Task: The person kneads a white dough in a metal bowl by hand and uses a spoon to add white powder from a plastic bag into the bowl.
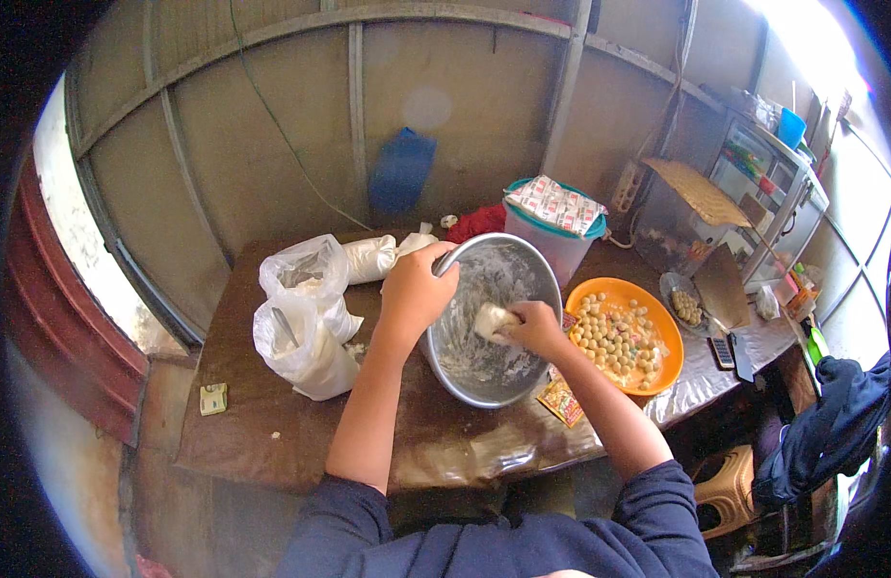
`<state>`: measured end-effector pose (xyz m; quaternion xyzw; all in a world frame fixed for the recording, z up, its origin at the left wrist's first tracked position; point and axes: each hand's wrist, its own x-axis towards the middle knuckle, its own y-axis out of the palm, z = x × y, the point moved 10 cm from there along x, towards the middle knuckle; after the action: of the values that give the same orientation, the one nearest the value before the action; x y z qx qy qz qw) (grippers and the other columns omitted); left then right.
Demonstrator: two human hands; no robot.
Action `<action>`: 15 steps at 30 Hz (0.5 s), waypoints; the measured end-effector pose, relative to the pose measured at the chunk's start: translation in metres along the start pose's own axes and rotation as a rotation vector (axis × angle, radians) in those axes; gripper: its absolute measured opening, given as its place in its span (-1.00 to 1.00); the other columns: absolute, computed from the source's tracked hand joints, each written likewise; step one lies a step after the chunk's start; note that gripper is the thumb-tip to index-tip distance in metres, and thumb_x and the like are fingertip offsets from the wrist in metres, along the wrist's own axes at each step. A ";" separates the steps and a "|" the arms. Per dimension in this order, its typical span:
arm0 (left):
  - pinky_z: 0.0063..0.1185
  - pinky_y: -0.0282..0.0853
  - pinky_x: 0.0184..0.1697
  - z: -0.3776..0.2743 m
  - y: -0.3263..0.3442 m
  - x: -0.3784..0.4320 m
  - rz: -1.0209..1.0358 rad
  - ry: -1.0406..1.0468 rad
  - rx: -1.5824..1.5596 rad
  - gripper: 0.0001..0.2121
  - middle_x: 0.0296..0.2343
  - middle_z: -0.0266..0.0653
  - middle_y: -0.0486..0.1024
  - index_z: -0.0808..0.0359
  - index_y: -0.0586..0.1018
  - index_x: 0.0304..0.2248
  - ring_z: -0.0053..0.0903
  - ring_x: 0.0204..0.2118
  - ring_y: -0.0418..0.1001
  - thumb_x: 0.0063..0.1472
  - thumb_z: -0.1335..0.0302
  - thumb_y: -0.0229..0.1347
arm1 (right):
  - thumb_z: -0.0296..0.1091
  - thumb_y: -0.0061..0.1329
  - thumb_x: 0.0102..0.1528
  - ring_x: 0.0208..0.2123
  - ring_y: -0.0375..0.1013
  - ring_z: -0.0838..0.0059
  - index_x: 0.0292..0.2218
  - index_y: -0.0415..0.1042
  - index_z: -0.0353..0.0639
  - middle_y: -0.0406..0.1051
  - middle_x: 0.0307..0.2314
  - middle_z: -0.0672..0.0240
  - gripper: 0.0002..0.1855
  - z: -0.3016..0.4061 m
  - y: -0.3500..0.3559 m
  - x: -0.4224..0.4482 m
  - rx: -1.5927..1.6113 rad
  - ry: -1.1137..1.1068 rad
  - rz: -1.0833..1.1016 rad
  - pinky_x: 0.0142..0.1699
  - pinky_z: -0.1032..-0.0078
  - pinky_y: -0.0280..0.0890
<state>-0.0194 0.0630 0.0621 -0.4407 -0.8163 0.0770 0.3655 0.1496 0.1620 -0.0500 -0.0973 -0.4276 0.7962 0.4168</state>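
Observation:
A metal mixing bowl [514, 386] tilts towards me on the table, its inside smeared with white flour or dough residue. My left hand [420, 285] grips its upper left rim, the thumb bent over the edge. Inside the bowl, my right hand [536, 329] holds a pale lump of dough [493, 322]. Just right of the bowl stands an orange plastic basin [673, 347] with many small round dough balls [612, 339] in it. Part of a printed sachet [561, 401] shows between bowl and basin, near my right forearm.
Left of the bowl stand open plastic bags of white powder [308, 354], one with a spoon [284, 325]. Behind it, a lidded plastic tub [554, 238] carries a printed packet [557, 204]. Far right are a plate of small balls [684, 307], a phone [742, 357] and a glass cabinet [767, 202].

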 end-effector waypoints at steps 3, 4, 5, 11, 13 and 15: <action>-0.53 0.37 -0.31 0.003 0.001 0.000 -0.003 0.000 0.011 -0.74 -0.45 -0.02 0.54 0.32 0.56 -0.26 -0.31 -0.41 0.54 0.04 0.40 0.09 | -0.48 0.01 -0.13 -0.37 0.51 0.33 -0.27 0.50 -0.26 0.49 -0.44 0.12 -0.70 0.011 -0.018 -0.006 0.060 -0.034 -0.008 -0.24 0.44 0.36; -0.52 0.37 -0.30 0.006 -0.002 0.000 -0.009 -0.001 0.020 -0.74 -0.45 -0.02 0.54 0.32 0.56 -0.26 -0.31 -0.41 0.54 0.04 0.40 0.09 | -0.53 -0.01 -0.15 -0.36 0.51 0.31 -0.27 0.49 -0.27 0.50 -0.43 0.11 -0.69 0.022 -0.016 -0.010 0.077 -0.061 0.058 -0.22 0.44 0.36; -0.52 0.37 -0.30 0.008 -0.004 -0.001 -0.016 -0.002 0.029 -0.74 -0.45 -0.02 0.54 0.32 0.56 -0.26 -0.31 -0.40 0.54 0.05 0.40 0.09 | -0.59 -0.04 -0.16 -0.35 0.50 0.30 -0.27 0.49 -0.29 0.50 -0.42 0.10 -0.67 0.029 -0.010 -0.012 0.095 -0.089 0.125 -0.21 0.44 0.36; -0.53 0.37 -0.31 -0.005 0.005 -0.001 0.009 0.012 -0.001 -0.75 -0.45 -0.02 0.54 0.33 0.56 -0.27 -0.32 -0.41 0.54 0.04 0.41 0.10 | -0.50 -0.06 -0.14 -0.16 0.37 0.09 -0.19 0.40 -0.22 0.38 -0.25 0.10 -0.62 0.024 0.029 -0.035 -0.253 -0.476 0.325 -0.06 0.30 0.28; -0.53 0.37 -0.31 0.000 0.001 -0.001 0.000 -0.003 0.002 -0.75 -0.45 -0.02 0.54 0.33 0.56 -0.26 -0.34 -0.40 0.54 0.05 0.42 0.10 | -0.46 -0.05 -0.11 -0.17 0.36 0.06 -0.17 0.37 -0.22 0.37 -0.23 0.10 -0.62 0.027 0.034 -0.035 -0.261 -0.363 0.244 -0.08 0.28 0.30; -0.54 0.37 -0.31 0.005 -0.003 -0.001 0.007 -0.019 0.007 -0.75 -0.45 -0.02 0.54 0.33 0.56 -0.26 -0.35 -0.40 0.55 0.05 0.42 0.10 | -0.41 -0.02 -0.09 -0.14 0.34 0.07 -0.20 0.36 -0.22 0.37 -0.25 0.02 -0.65 0.043 0.036 -0.046 -0.339 -0.298 0.075 -0.04 0.26 0.26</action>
<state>-0.0241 0.0609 0.0594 -0.4413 -0.8180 0.0854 0.3590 0.1357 0.0912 -0.0604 -0.0632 -0.6084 0.7333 0.2969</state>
